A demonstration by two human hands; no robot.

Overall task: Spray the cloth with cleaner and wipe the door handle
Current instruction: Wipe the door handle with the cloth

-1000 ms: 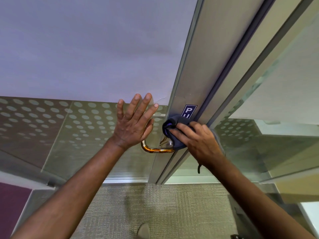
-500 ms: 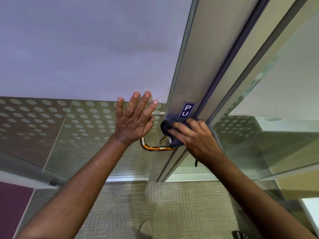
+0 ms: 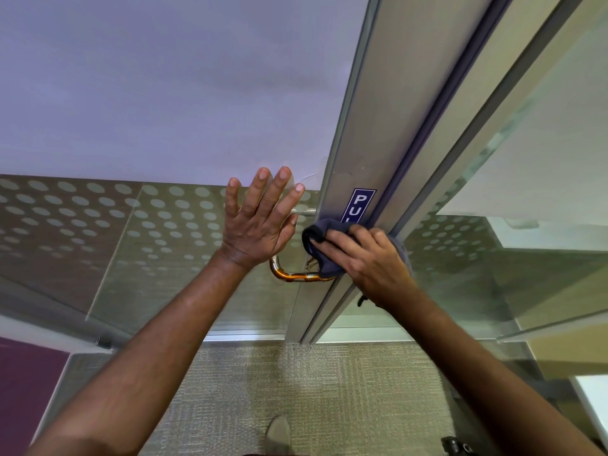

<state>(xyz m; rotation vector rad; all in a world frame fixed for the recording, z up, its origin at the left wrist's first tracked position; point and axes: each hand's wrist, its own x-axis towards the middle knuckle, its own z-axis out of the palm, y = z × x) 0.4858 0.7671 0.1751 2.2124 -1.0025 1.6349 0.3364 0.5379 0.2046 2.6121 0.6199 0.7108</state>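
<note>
Wiping continued: cloth (image 3: 324, 248) carried slightly up door frame (image 3: 362, 159) over last second, so more of handle (image 3: 296, 274) mount covered; stroke judged mid-way. Cloth gripped by right hand (image 3: 368, 258), fingers curled, pressed near handle's upper end, contact point probably hidden. Left hand (image 3: 260, 225) laid flat, fingers spread, on glass (image 3: 148, 241), nothing held.

Office premises: aluminium-framed glass door (image 3: 358, 133) bore blue "PULL" sign (image 3: 361, 204); dot-frosted glass partition (image 3: 98, 225); grey carpet tiles (image 3: 329, 390).
</note>
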